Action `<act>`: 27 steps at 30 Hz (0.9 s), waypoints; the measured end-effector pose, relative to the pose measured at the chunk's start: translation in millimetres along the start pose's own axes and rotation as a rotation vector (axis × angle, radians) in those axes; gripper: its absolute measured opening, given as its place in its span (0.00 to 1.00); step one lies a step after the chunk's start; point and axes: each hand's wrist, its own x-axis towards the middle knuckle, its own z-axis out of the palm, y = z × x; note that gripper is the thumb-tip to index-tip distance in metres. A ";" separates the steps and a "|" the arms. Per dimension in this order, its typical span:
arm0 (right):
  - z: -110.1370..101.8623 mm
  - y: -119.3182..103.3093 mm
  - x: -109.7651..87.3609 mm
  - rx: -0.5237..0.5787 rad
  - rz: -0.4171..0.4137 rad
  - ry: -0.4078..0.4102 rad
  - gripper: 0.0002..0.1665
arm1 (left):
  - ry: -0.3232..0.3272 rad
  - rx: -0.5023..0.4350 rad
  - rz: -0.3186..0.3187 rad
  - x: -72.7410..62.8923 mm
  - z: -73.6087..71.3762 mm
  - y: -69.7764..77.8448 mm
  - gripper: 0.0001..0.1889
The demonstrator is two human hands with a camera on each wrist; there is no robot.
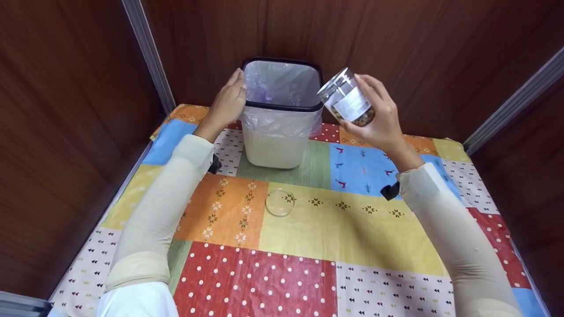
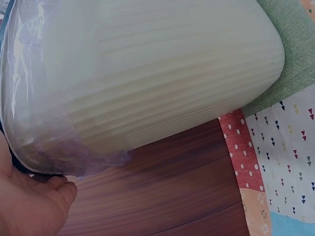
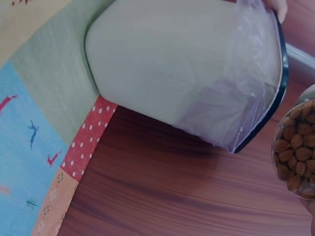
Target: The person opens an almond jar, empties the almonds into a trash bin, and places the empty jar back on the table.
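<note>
A pale waste bin (image 1: 275,147) with a black rim and a clear plastic liner (image 1: 286,81) stands at the back of the table. My left hand (image 1: 228,100) holds the bin's rim at its left side, fingers along the outer edge. To the right of the bin, my right hand (image 1: 376,116) grips a clear jar (image 1: 348,99) with a white label. The jar is raised and tilted, its mouth toward the bin's right rim. Almonds (image 3: 299,152) show through its base, lying at the lower end.
A clear round lid-like disc (image 1: 280,202) lies on the patchwork tablecloth (image 1: 304,229) in front of the bin. Dark wood panels (image 1: 211,35) rise behind and on both sides, with metal strips (image 1: 152,57) at the corners. Something purplish (image 1: 263,93) shows inside the bin.
</note>
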 end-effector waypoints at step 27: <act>3.7 26.1 14.8 -0.021 0.005 -0.085 0.53 | -0.006 -0.001 -0.009 2.0 4.8 3.7 0.28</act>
